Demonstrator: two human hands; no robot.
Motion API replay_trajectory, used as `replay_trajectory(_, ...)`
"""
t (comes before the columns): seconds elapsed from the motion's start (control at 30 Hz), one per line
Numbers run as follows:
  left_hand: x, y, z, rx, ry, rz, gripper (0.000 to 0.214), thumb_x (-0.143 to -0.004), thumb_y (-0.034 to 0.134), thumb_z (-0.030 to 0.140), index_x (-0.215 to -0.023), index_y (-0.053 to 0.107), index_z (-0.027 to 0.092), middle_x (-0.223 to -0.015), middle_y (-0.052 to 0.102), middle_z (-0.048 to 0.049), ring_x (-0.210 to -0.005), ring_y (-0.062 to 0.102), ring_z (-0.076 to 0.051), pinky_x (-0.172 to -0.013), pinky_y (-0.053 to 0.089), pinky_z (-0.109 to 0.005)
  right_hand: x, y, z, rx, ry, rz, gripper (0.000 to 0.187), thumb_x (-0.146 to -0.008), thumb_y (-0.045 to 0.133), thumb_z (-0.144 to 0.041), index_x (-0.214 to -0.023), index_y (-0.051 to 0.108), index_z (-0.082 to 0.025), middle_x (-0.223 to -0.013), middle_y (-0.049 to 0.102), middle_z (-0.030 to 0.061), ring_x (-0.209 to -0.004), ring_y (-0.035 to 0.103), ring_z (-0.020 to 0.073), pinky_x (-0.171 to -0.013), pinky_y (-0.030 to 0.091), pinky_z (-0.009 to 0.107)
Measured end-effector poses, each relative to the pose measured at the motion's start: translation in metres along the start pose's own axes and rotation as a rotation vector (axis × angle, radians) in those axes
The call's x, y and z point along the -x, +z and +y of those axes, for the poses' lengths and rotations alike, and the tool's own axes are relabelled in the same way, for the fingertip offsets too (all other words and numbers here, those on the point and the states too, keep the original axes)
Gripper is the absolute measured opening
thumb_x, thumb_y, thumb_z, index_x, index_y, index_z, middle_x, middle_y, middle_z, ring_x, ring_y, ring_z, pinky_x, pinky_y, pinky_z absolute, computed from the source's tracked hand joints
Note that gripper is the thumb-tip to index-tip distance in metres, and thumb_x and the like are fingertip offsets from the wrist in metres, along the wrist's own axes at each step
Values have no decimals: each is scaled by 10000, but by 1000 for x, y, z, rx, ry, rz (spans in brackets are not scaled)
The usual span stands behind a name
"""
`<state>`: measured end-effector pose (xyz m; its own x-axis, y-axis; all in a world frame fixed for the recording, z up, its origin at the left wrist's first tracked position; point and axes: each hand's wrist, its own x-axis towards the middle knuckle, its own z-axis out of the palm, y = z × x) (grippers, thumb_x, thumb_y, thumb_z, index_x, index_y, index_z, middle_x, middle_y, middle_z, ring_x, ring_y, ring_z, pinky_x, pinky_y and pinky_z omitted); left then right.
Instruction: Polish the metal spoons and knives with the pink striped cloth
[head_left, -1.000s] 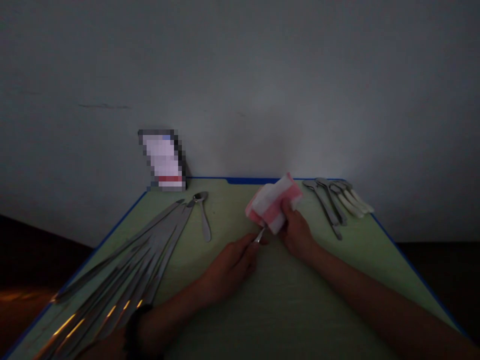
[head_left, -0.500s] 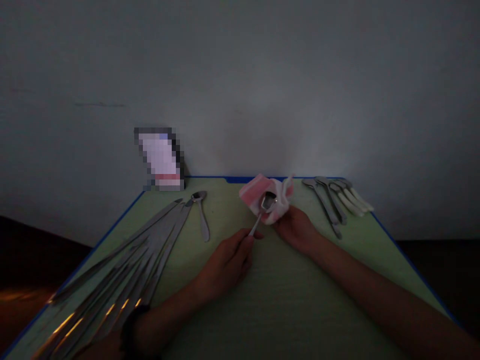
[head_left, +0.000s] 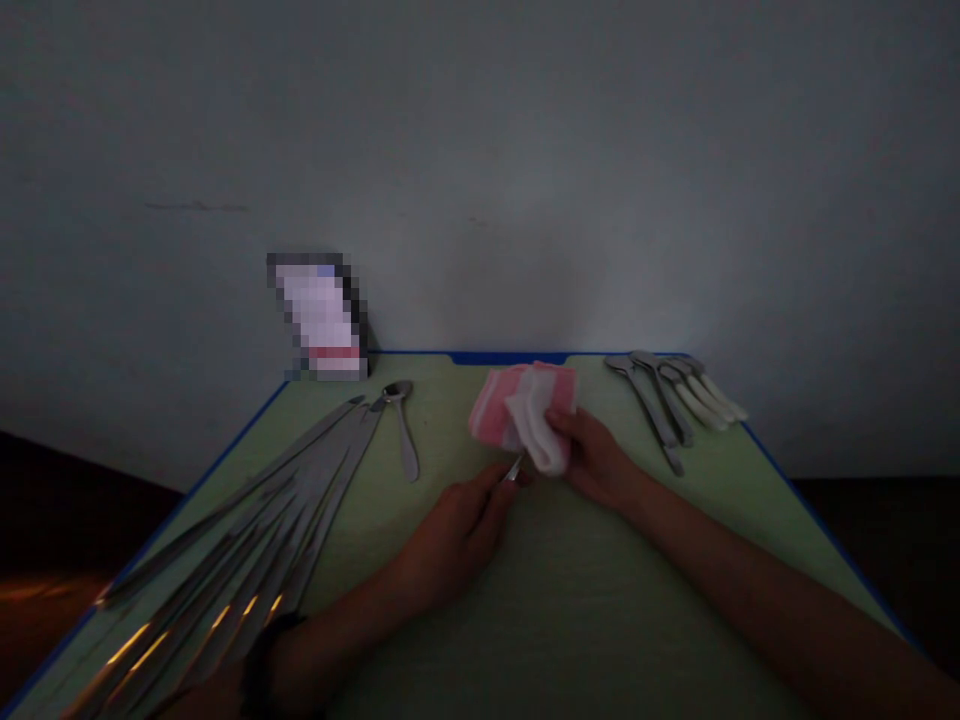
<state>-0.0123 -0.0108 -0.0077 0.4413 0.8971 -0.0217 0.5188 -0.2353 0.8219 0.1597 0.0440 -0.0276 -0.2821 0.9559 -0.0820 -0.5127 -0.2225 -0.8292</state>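
Observation:
My left hand (head_left: 459,527) rests on the green table (head_left: 525,620) and pinches the handle of a metal spoon (head_left: 514,469). Only a short piece of that handle shows; the bowl is hidden inside a pink and white cloth (head_left: 525,415). My right hand (head_left: 596,458) is closed on the cloth and presses it around the spoon, just right of my left hand. The light is dim.
Several long metal utensils (head_left: 277,530) fan out along the table's left side, with a single spoon (head_left: 405,425) beside them. A group of spoons and white-handled cutlery (head_left: 675,395) lies at the far right. A blurred upright object (head_left: 319,315) stands at the back left against the wall.
Half a second ago the spoon's bowl lay bare on the opened cloth; now my right hand has folded the cloth over it and slid closer to my left hand.

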Motion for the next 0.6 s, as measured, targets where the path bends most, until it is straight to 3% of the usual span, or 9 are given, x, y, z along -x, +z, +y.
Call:
replay_trajectory(0.13,2,1,1,-82,35,-35,299,-920,308,320,-1055,533,178,-825,628,-21,-699,588,-153,-683,423,-271,0,-1,11,182,-125,91,304,-666,667,-343,-911,593,-179,-820,638,30,-676,564,141,-643,450,278)
replay_trajectory(0.27,2,1,1,-106,31,-58,298,-920,299,331,-1054,520,182,-806,634,-23,-697,600,-164,-689,436,-281,0,-3,15,267,-162,136,282,-716,602,-431,-791,594,-159,-684,595,8,-578,513,114,-558,414,247)
replay_trajectory(0.4,2,2,-1,-86,24,-41,291,-924,292,339,-1009,523,183,-819,628,-26,-724,595,-163,-691,439,-276,1,-6,15,390,-157,181,391,-746,511,-526,-702,587,-145,-603,566,13,-540,490,117,-511,379,240)
replay_trajectory(0.6,3,2,-3,-59,20,-52,269,-929,298,332,-979,512,177,-760,603,-7,-640,560,-138,-626,417,-248,1,-7,12,399,-118,121,376,-720,551,-511,-782,615,-146,-641,606,30,-638,550,159,-574,423,266)
